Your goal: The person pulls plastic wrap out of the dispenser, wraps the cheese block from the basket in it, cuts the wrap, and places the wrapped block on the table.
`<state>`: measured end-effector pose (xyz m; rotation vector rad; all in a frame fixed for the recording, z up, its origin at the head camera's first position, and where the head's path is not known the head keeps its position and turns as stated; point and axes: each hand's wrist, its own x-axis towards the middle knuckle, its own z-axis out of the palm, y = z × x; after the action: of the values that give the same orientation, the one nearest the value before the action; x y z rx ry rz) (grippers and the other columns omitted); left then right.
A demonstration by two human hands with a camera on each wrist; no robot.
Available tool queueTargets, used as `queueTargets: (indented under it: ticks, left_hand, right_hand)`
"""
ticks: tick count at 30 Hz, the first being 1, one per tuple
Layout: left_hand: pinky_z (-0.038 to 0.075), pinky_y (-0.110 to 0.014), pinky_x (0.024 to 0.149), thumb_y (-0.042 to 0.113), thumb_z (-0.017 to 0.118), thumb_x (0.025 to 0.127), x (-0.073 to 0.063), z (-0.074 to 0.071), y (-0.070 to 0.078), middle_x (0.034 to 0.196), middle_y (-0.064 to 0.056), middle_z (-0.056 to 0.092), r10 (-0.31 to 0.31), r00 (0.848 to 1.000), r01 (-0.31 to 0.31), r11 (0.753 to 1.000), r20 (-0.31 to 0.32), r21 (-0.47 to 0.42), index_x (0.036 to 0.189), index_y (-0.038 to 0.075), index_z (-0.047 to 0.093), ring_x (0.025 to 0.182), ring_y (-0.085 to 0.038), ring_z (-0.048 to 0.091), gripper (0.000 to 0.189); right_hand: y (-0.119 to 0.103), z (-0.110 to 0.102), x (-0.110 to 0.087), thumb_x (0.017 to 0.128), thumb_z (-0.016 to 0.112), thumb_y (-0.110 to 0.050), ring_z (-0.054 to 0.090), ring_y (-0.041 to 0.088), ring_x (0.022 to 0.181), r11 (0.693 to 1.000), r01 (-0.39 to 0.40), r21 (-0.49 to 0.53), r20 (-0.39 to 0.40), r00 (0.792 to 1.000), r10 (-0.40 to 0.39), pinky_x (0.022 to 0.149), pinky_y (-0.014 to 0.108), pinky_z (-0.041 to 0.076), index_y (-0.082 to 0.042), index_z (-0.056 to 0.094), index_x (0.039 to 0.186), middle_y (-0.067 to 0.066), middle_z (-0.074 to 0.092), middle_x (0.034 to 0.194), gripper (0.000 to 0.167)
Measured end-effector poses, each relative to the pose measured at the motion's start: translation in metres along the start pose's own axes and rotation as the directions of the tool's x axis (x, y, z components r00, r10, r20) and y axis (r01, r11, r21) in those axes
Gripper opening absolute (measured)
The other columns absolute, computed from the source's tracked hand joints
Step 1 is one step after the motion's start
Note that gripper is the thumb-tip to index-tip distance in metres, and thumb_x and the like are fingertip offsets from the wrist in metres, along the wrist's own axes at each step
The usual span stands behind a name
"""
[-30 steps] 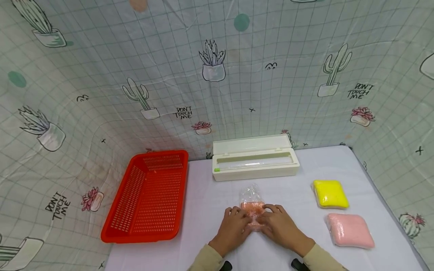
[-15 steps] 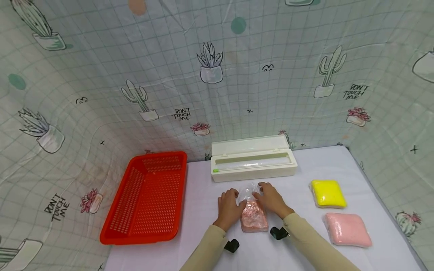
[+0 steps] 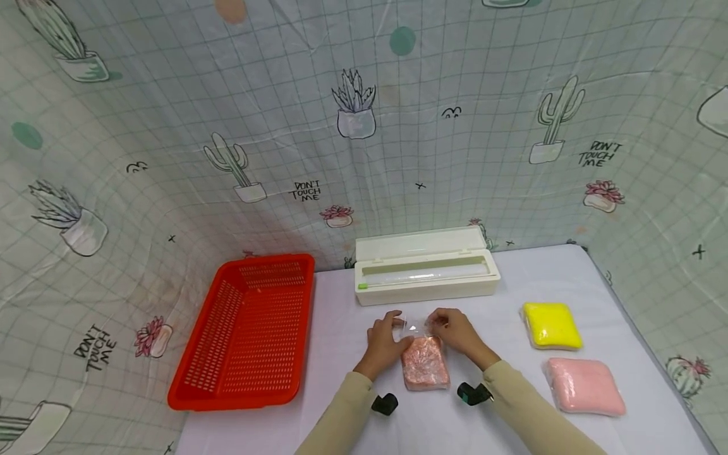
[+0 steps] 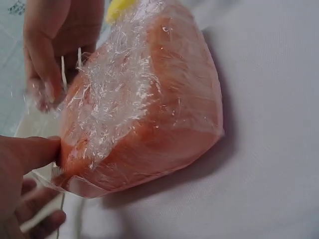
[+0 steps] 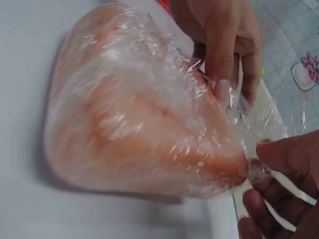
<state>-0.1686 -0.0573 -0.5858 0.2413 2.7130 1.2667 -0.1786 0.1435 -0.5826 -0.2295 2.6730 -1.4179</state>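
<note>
An orange block (image 3: 425, 368) lies on the white table, wrapped in crinkled cling film. Loose clear cling film (image 3: 416, 329) sticks out past its far edge. My left hand (image 3: 382, 346) is at the far left corner; in the left wrist view its thumb (image 4: 37, 152) presses the block's edge, with the fingers curled beyond it by the film. At the far right corner my right hand (image 3: 458, 332) pinches the loose film between thumb and fingers, as the right wrist view shows at that hand (image 5: 291, 164). The exact hold of the left fingertips is partly hidden.
Behind the hands stands a white cling film dispenser (image 3: 428, 292), its lid raised and a roll inside. A red perforated basket (image 3: 306, 354) is on the left. Wrapped yellow (image 3: 552, 325) and pink (image 3: 588, 385) blocks lie on the right. A patterned cloth (image 3: 421, 145) encloses the table.
Both hands moved from the block's near part forward to its far corners, uncovering the block. Over the last half second, the right fingers closed on the loose film, and the flap looks shorter.
</note>
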Motion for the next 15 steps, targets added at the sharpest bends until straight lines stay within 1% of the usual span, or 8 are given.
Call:
queueTargets:
  ticks: [3, 6, 8, 9, 10, 12, 14, 15]
  left_hand:
    - [0.032, -0.044, 0.095, 0.006, 0.079, 0.093, -0.002, -0.001, -0.004, 0.11, -0.006, 0.074, 0.108, 0.994, -0.109, 0.994, -0.011, -0.03, 0.119, 0.006, 0.07, 0.107, -0.026, 0.058, 0.028]
    - [0.033, -0.044, 0.097, 0.005, 0.078, 0.094, -0.009, -0.002, -0.006, 0.103, -0.001, 0.075, 0.208, 0.978, -0.208, 0.978, -0.033, 0.01, 0.104, 0.011, 0.074, 0.103, -0.02, 0.059, 0.012]
    - [0.035, -0.043, 0.099, 0.008, 0.079, 0.094, -0.015, -0.004, -0.006, 0.102, 0.003, 0.076, 0.277, 0.96, -0.273, 0.959, -0.046, 0.08, 0.1, 0.014, 0.076, 0.103, -0.017, 0.059, 0.009]
    - [0.036, -0.043, 0.099, 0.01, 0.079, 0.094, -0.019, -0.005, -0.006, 0.102, 0.004, 0.077, 0.314, 0.948, -0.306, 0.944, -0.047, 0.127, 0.099, 0.016, 0.077, 0.104, -0.015, 0.06, 0.008]
    - [0.038, -0.042, 0.1, 0.013, 0.08, 0.094, -0.023, -0.007, -0.007, 0.104, 0.006, 0.077, 0.353, 0.935, -0.34, 0.923, -0.041, 0.181, 0.099, 0.018, 0.078, 0.105, -0.014, 0.061, 0.007]
    - [0.042, -0.041, 0.1, 0.019, 0.082, 0.094, -0.03, -0.01, -0.007, 0.108, 0.009, 0.077, 0.441, 0.897, -0.412, 0.849, -0.015, 0.331, 0.1, 0.021, 0.08, 0.108, -0.012, 0.062, 0.007]
    - [0.045, -0.04, 0.1, 0.026, 0.081, 0.094, -0.036, -0.012, -0.009, 0.114, 0.011, 0.077, 0.516, 0.856, -0.466, 0.741, 0.035, 0.483, 0.103, 0.024, 0.082, 0.112, -0.012, 0.064, 0.01]
    - [0.047, -0.039, 0.101, 0.029, 0.08, 0.095, -0.039, -0.013, -0.009, 0.117, 0.012, 0.076, 0.537, 0.841, -0.482, 0.689, 0.065, 0.541, 0.107, 0.025, 0.082, 0.114, -0.012, 0.064, 0.013]
  right_hand:
    - [-0.004, -0.003, -0.013, 0.09, 0.069, 0.007, 0.068, 0.029, 0.099, 0.995, 0.083, -0.053, -0.006, 0.996, -0.083, 0.092, 0.053, 0.055, -0.004, 0.076, 0.096, 0.008, 0.075, 0.099, 0.014]
    - [-0.004, -0.004, -0.027, 0.089, 0.074, 0.009, 0.064, 0.026, 0.105, 0.976, 0.173, -0.134, -0.018, 0.984, -0.177, 0.096, 0.052, 0.054, -0.011, 0.077, 0.097, 0.001, 0.074, 0.103, 0.021]
    - [-0.004, -0.005, -0.036, 0.086, 0.079, 0.008, 0.062, 0.022, 0.105, 0.943, 0.253, -0.214, -0.031, 0.964, -0.265, 0.095, 0.048, 0.055, -0.014, 0.077, 0.098, -0.001, 0.074, 0.105, 0.025]
    - [-0.002, -0.005, -0.04, 0.084, 0.081, 0.008, 0.061, 0.02, 0.105, 0.917, 0.306, -0.256, -0.035, 0.945, -0.325, 0.094, 0.045, 0.056, -0.015, 0.078, 0.098, -0.002, 0.074, 0.105, 0.027]
    - [-0.002, -0.006, -0.043, 0.082, 0.084, 0.008, 0.061, 0.019, 0.105, 0.886, 0.354, -0.3, -0.034, 0.924, -0.38, 0.093, 0.043, 0.057, -0.015, 0.079, 0.099, -0.003, 0.074, 0.107, 0.029]
    - [0.0, -0.006, -0.05, 0.079, 0.088, 0.006, 0.062, 0.018, 0.105, 0.815, 0.432, -0.386, -0.028, 0.878, -0.478, 0.09, 0.041, 0.058, -0.013, 0.08, 0.102, -0.002, 0.075, 0.109, 0.031]
    - [0.003, -0.007, -0.056, 0.078, 0.089, 0.004, 0.063, 0.021, 0.106, 0.744, 0.484, -0.46, 0.002, 0.839, -0.545, 0.089, 0.042, 0.058, -0.012, 0.081, 0.107, 0.0, 0.075, 0.114, 0.034]
    - [0.004, -0.007, -0.059, 0.079, 0.089, 0.002, 0.063, 0.022, 0.107, 0.719, 0.491, -0.492, 0.023, 0.833, -0.553, 0.089, 0.043, 0.058, -0.012, 0.081, 0.11, 0.001, 0.075, 0.117, 0.035]
